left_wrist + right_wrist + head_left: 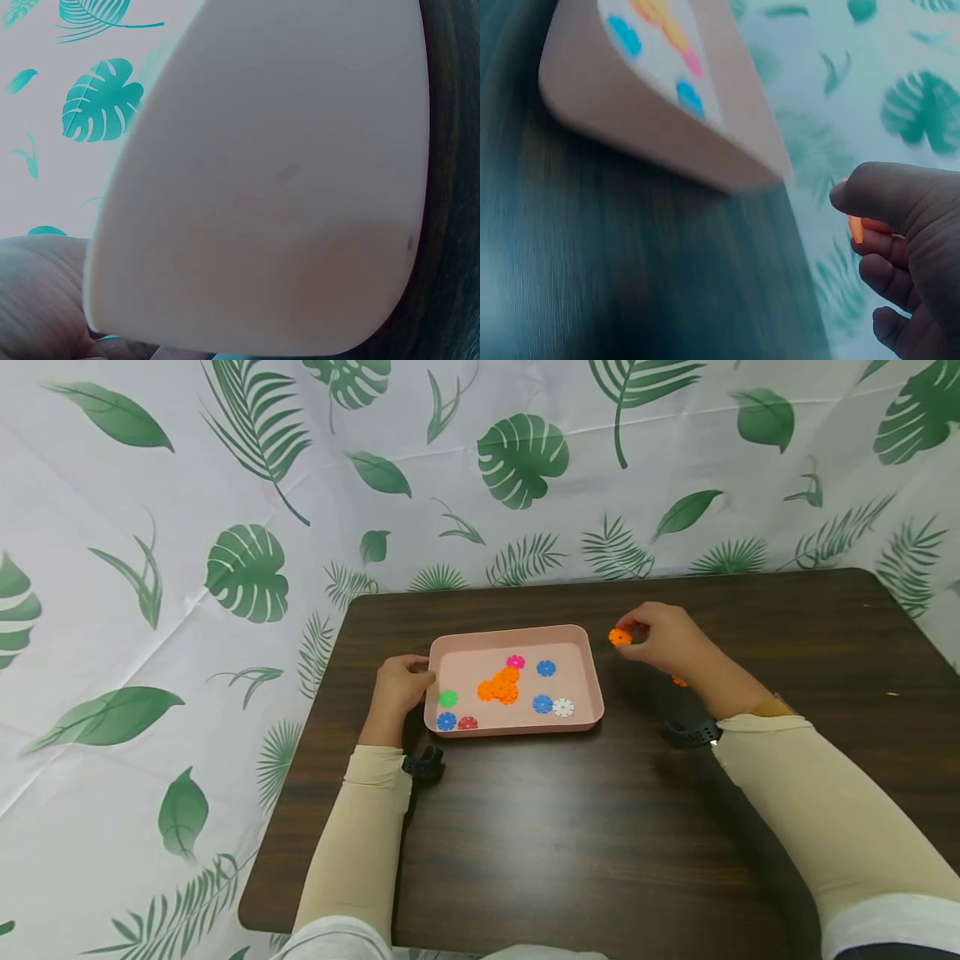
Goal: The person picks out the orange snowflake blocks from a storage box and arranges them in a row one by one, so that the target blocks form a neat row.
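Note:
My left hand holds the left end of a shallow pink tray, its fingers at the wall and rim. The tray's outer wall fills most of the left wrist view and hides part of that hand. Just beyond the tray's right end, my right hand pinches an orange notched plastic disc between thumb and fingertips, above the table. The same disc appears edge-on in the right wrist view. Inside the tray lie several orange discs in a cluster.
Around the cluster in the tray are blue discs, a pink disc, a green one, a red one and a white one. Another orange piece lies on the dark table, partly behind my right wrist.

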`<state>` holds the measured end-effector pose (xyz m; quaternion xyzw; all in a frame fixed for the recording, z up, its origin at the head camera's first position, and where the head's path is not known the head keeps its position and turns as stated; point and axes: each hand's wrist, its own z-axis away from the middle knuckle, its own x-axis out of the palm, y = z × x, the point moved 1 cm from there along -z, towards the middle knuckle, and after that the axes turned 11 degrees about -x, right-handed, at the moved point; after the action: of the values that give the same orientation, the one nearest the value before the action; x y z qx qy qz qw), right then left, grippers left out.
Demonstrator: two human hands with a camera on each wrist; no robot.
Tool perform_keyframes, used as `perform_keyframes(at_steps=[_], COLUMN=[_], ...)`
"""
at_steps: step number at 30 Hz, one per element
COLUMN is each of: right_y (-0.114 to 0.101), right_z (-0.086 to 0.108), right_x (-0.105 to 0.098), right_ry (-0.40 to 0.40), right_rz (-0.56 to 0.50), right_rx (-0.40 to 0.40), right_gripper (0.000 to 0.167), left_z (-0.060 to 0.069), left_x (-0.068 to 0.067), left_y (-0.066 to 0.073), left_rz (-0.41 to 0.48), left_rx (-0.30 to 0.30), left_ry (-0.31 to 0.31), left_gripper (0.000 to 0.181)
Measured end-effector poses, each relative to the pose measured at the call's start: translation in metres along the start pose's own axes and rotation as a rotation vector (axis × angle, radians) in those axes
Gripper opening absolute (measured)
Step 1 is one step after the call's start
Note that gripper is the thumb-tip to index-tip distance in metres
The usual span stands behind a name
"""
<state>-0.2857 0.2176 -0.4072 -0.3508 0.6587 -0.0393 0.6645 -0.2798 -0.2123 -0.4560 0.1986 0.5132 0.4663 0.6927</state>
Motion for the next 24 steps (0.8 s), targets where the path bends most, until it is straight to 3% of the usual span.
perform_keyframes(at_steps=[6, 13, 24], right_y=[0.04, 0.084, 0.114], right_z=[0.04, 0.081, 0.111], right_x=[-0.02, -0.029, -0.027], right_ry=[0.013, 0.038, 0.011], right_rz=[0.003, 0.047, 0.062], right_rx=[0.087, 0.15, 0.233], right_gripper=[0.045, 0.046, 0.048], left_z=[-0.001, 0.0, 0.003], left_x=[0.001, 0.001, 0.001], left_y=[0.0, 0.0, 0.001], left_rz=[-0.006, 0.0, 0.008], left_rx=[0.012, 0.003, -0.004], left_ry=[0.014, 0.006, 0.015], left_gripper=[0.044, 0.044, 0.043])
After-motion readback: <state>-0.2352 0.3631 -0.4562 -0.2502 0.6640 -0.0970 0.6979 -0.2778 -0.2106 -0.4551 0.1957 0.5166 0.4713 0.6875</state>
